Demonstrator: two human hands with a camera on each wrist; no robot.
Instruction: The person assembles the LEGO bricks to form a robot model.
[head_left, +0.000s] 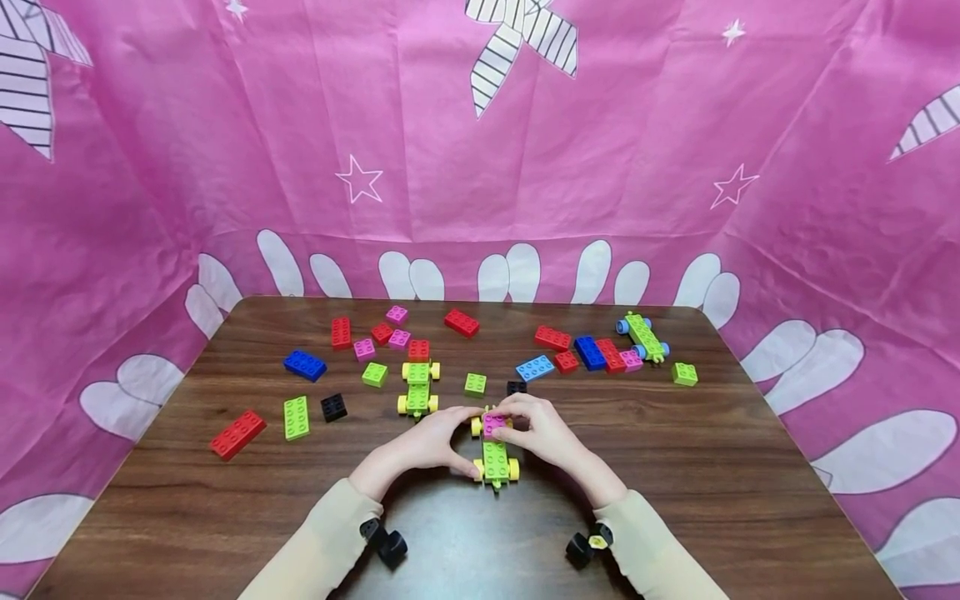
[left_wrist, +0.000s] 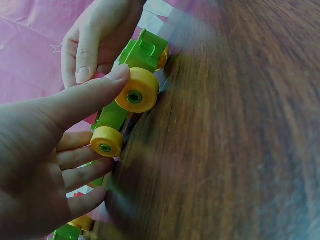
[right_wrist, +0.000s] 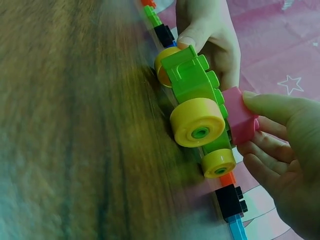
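A light-green wheeled toy car base (head_left: 495,457) with yellow wheels stands in front of the person on the table. From its left side the left hand (head_left: 418,446) steadies it, thumb on the near yellow wheel (left_wrist: 139,90) and fingertips toward the far end. The right hand (head_left: 546,432) pinches a pink brick (right_wrist: 240,116) between thumb and fingers. That brick sits at the studs on the far half of the base. Left of the hands stands a second green car base (head_left: 418,397), also on yellow wheels, with a red brick (head_left: 418,350) at its far end.
Loose bricks lie across the wooden table (head_left: 720,500): a long red brick (head_left: 237,434), a black brick (head_left: 333,407) and a blue brick (head_left: 305,364) at left, several others farther back. A green car base with blue wheels (head_left: 643,337) is at back right. Pink cloth (head_left: 450,192) hangs around the table.
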